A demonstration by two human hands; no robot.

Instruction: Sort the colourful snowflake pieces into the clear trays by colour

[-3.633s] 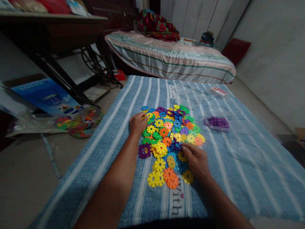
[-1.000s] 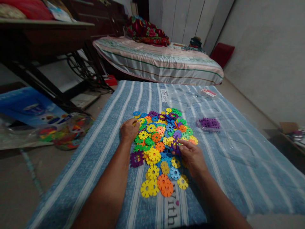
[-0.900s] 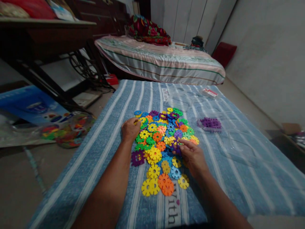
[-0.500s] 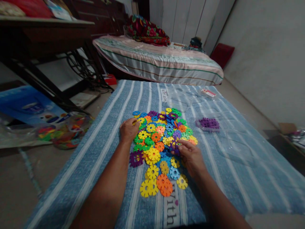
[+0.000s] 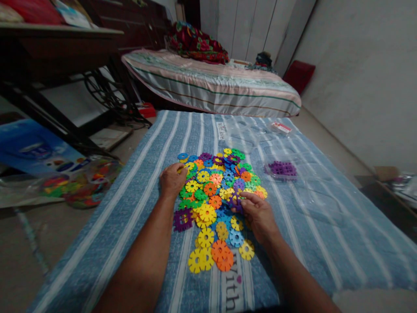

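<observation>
A heap of colourful plastic interlocking discs [image 5: 215,191] lies on a blue striped cloth [image 5: 309,226]. My left hand [image 5: 172,179] rests at the heap's left edge, fingers curled on a yellow disc there. My right hand [image 5: 259,215] sits at the heap's right side, thumb and fingers pinched on a purple disc [image 5: 235,201]. A loose purple square piece [image 5: 182,218] lies beside my left forearm. Yellow and orange discs [image 5: 211,254] lie nearest me.
A clear tray holding purple pieces [image 5: 282,168] sits to the right on the cloth, with clear plastic packaging [image 5: 257,130] behind it. A bag of more discs [image 5: 81,182] and a blue box [image 5: 35,148] lie on the floor left. A bed [image 5: 211,82] and a dark sewing table [image 5: 58,56] stand beyond.
My right hand's fingers have closed on the purple disc and drawn it slightly up from the heap. My left hand has stayed at the heap's left edge. The view has shifted a little.
</observation>
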